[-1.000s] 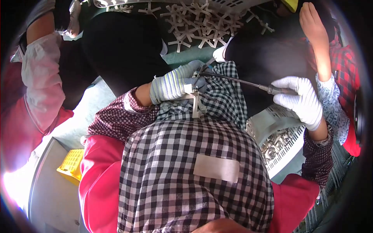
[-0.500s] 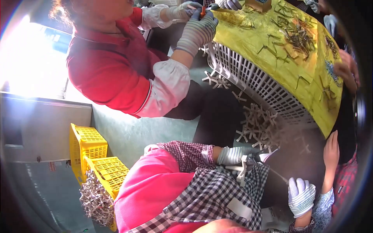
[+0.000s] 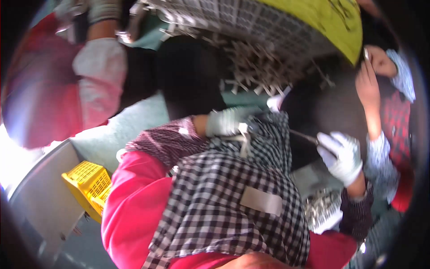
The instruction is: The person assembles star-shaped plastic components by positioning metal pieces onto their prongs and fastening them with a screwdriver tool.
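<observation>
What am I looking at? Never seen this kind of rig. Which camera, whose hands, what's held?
No machine: it's a person, filmed by a wide fisheye camera worn on that person's head, looking down; the lens bends straight edges. The gloved left hand holds a pale part over a checked apron. The gloved right hand holds a thin rod. Beyond, pale branched pieces lie heaped on the greenish floor by a slatted crate. Blur hides finer detail.

no writing or number can be read; the pale patch (image 3: 261, 201) on the checked apron (image 3: 201, 201) and dark marks (image 3: 342, 11) on the yellow sheet (image 3: 347, 40) are too blurred to make out.
</observation>
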Motion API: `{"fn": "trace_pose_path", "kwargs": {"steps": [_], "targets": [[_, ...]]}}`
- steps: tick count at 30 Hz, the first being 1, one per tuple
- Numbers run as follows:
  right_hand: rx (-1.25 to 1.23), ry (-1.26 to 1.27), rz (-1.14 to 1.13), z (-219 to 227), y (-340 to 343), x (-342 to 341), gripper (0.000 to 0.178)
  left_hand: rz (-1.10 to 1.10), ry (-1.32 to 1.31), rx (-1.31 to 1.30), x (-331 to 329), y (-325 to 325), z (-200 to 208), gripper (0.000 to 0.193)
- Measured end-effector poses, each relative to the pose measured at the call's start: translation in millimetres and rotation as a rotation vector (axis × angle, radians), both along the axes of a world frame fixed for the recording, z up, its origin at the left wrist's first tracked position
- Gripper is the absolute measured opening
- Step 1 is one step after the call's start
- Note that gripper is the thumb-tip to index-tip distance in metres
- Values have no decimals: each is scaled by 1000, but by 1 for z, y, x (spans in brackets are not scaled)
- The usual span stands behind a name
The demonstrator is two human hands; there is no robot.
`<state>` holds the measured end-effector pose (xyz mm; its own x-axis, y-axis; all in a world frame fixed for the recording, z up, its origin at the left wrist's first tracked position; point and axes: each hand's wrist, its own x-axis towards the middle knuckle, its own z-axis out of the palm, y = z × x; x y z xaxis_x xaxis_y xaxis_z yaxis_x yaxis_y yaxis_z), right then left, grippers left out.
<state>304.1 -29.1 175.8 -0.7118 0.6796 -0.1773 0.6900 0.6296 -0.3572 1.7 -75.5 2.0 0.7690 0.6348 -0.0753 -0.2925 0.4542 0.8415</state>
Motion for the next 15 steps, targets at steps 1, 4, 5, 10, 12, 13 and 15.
{"fn": "trace_pose_path", "kwargs": {"steps": [1,4,5,10,12,13,15], "targets": [[-67,40,-37,-2,3,1,25,-45,191,229,2,7,0,66],[-128,62,-77,-4,4,-1,26,21,40,363,8,2,-26,59],[-21,-12,-7,-3,1,2,29,-36,85,317,11,6,-20,58],[272,-272,235,-3,-10,14,38,-30,-199,-252,22,-6,-21,45],[261,-283,243,-2,-14,17,39,-65,-161,-247,21,-5,-16,44],[258,-291,252,-1,-15,18,40,-66,-166,-255,20,-8,-18,44],[237,-281,236,-1,-18,15,40,-116,49,-132,20,-10,-21,46]]}}
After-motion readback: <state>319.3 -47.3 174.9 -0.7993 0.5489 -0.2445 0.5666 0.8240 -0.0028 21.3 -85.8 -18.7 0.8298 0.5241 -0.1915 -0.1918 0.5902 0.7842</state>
